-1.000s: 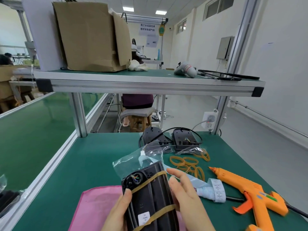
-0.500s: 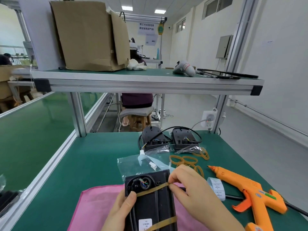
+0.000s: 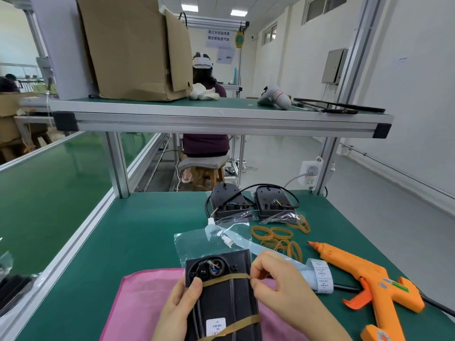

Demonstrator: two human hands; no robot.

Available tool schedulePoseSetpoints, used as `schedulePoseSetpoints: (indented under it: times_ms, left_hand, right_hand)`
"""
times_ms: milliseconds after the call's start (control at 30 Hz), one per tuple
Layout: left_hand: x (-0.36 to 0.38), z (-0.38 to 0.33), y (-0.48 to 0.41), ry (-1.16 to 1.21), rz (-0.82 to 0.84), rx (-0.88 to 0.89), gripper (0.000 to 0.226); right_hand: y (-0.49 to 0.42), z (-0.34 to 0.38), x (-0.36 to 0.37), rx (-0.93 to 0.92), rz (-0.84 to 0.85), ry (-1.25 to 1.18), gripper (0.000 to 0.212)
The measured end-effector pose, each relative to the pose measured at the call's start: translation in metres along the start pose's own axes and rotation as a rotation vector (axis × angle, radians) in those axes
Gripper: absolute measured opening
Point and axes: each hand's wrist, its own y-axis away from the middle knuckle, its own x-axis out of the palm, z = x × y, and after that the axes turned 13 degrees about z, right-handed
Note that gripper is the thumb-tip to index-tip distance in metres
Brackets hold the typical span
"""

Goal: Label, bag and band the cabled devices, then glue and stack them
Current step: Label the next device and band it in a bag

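Levelled the upper rubber band (image 3: 226, 278) since half a second earlier. Pinched it at the black device's (image 3: 221, 301) right edge with the right hand (image 3: 278, 284); clamped the left side with the left hand (image 3: 181, 307), thumb on the band, over the pink cloth (image 3: 142, 303) on the near tabletop (image 3: 147, 230). Could have snapped off the far end if released crooked.

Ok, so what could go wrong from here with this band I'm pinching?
The right hand pinches the upper rubber band at the edge of the black device; let go badly, it may snap toward the exposed wires. The left hand grips only the device's left side, so a hard tug could twist it loose.
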Motion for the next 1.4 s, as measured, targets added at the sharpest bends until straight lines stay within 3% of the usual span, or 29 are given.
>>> schedulePoseSetpoints:
  times_ms: [167,233,300,367,467,567,667,767,900,1067,1233,1400]
  left_hand:
    - [-0.008,0.005,0.002,0.156,0.110,-0.101,0.089]
    - [-0.014,0.008,0.001,0.225,0.127,-0.129,0.092]
    - [-0.012,0.007,-0.001,0.171,0.135,-0.111,0.095]
    - [-0.007,0.003,-0.003,0.054,0.089,-0.051,0.097]
    - [-0.006,0.000,-0.002,-0.026,0.026,-0.058,0.077]
    - [-0.002,-0.009,0.004,0.253,0.223,-0.180,0.055]
    - [-0.012,-0.004,0.006,0.184,0.292,-0.193,0.041]
    - [-0.017,0.001,0.016,0.099,0.346,-0.169,0.043]
    - [-0.017,0.013,0.027,0.126,0.362,-0.145,0.064]
    - [-0.010,0.018,0.031,0.228,0.350,-0.160,0.052]
    - [-0.013,0.020,0.033,0.183,0.281,-0.196,0.050]
    - [-0.011,0.021,0.036,0.074,0.222,-0.212,0.053]
  right_hand:
    - [0.004,0.000,0.008,0.075,-0.146,-0.332,0.026]
    - [0.003,-0.001,0.012,0.174,-0.222,-0.523,0.020]
    - [0.001,-0.001,0.017,0.292,-0.143,-0.677,0.018]
    - [0.000,0.001,0.023,0.348,0.008,-0.757,0.043]
    - [-0.001,0.001,0.032,0.316,0.022,-0.949,0.047]
    - [-0.001,-0.004,0.038,0.319,-0.071,-1.221,0.042]
    - [0.003,-0.004,0.043,0.331,-0.129,-1.310,0.037]
    - [0.006,-0.005,0.049,0.418,-0.146,-1.302,0.034]
    - [0.009,-0.007,0.055,0.529,-0.109,-1.269,0.033]
    - [0.012,-0.010,0.056,0.558,-0.020,-1.125,0.034]
    - [0.022,-0.012,0.054,0.527,0.037,-0.883,0.025]
    - [0.056,-0.026,0.017,0.519,-0.194,-0.467,0.031]
